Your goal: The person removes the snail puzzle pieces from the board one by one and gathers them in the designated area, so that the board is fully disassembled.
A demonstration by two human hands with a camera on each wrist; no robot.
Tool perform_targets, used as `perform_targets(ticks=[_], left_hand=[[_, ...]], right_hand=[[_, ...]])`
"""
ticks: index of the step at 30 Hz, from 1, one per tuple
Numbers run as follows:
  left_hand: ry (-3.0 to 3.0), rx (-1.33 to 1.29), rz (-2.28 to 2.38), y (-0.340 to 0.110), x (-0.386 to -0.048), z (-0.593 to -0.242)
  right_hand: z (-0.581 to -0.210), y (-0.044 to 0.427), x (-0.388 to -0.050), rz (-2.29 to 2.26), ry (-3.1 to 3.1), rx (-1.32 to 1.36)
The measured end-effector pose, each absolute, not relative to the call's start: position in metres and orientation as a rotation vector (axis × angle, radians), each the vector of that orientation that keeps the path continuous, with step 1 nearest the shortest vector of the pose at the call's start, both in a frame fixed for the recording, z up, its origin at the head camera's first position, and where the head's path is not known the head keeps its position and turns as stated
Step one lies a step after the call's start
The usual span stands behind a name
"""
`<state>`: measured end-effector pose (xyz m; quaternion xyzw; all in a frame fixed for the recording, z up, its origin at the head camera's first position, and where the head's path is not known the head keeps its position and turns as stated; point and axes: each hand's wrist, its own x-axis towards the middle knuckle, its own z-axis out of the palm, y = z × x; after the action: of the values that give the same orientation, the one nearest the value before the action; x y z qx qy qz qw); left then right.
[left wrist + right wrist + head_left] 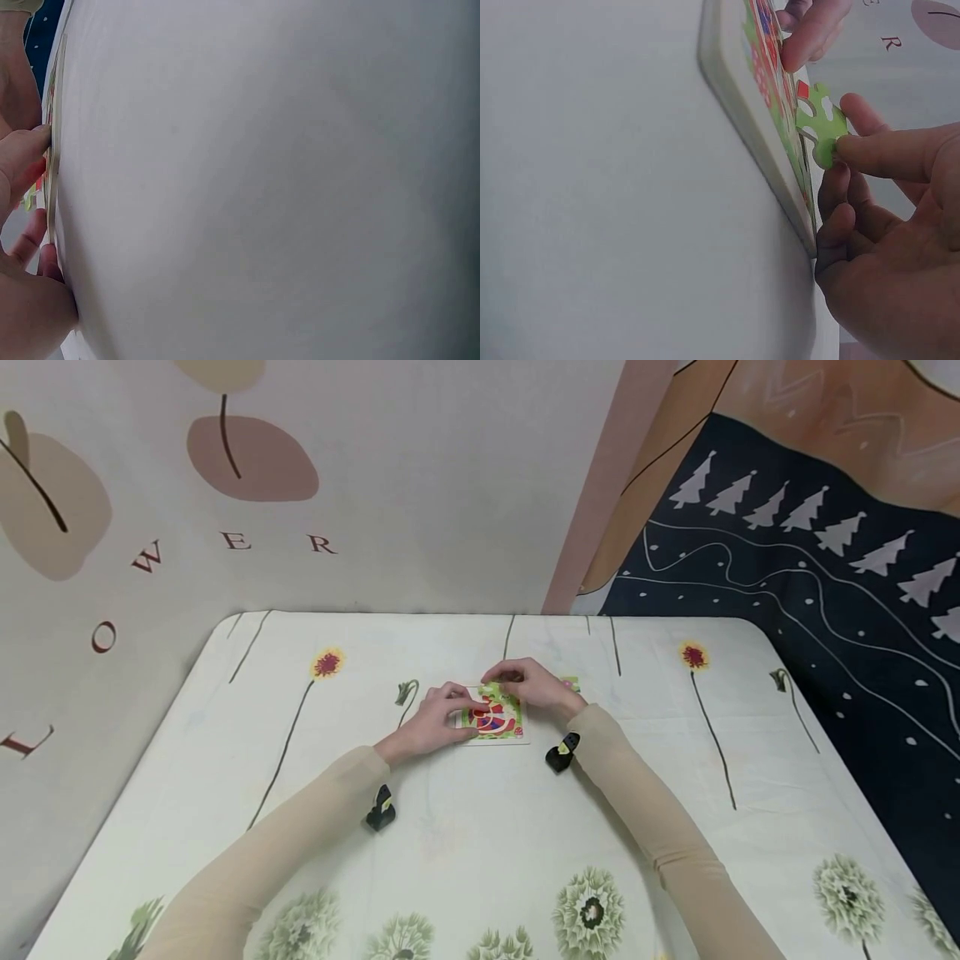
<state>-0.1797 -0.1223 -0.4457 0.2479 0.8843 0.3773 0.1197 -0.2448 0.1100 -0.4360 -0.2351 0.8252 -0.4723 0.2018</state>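
Right hand [534, 683] pinches a tilted green jigsaw piece [823, 120] near far edge of puzzle board [751, 133]; left hand [431, 722], fingers spread, touches board on counter [465, 835]. Risk: tilt could snag piece; slack left-hand pressure, board skids.

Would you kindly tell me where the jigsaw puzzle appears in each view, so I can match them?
Head: the jigsaw puzzle lies just below the centre, partly under the left hand.
Left wrist: the jigsaw puzzle is a strip near the left edge, seen edge-on.
Right wrist: the jigsaw puzzle slants down from the top, right of centre.
Shared landmark: the left hand, in all three.
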Motion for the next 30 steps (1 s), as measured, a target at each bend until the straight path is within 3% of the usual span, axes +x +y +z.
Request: perform_targets(ticks=[30], left_hand=[[2.581,0.720,1.108,-0.123,-0.181,-0.449]], right_hand=[[-0.430,0.146,-0.241,-1.417,2.359,-0.575]])
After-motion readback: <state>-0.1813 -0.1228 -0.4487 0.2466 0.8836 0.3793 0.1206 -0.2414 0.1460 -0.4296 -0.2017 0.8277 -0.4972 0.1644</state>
